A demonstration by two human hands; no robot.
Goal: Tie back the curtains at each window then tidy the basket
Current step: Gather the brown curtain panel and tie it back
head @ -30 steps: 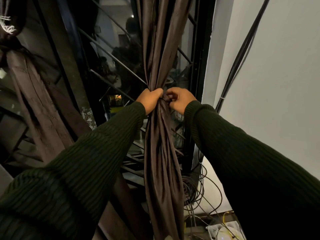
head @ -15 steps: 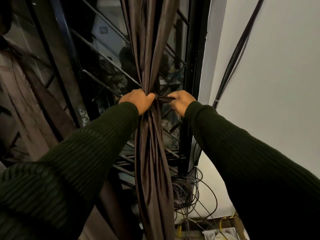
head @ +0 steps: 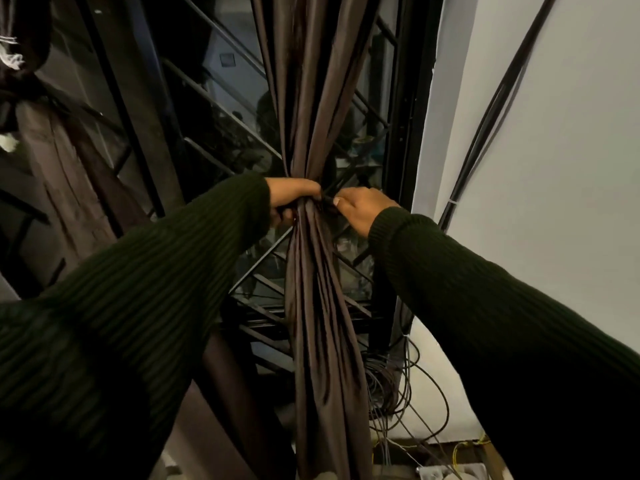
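In the head view the brown curtain [head: 313,271] hangs gathered before the window grille [head: 214,109]. The left hand [head: 292,197] grips its bunched waist; the right hand [head: 363,209] pinches a dark tie there, fingertips hidden. Since half a second ago, the hands have drawn closer together.
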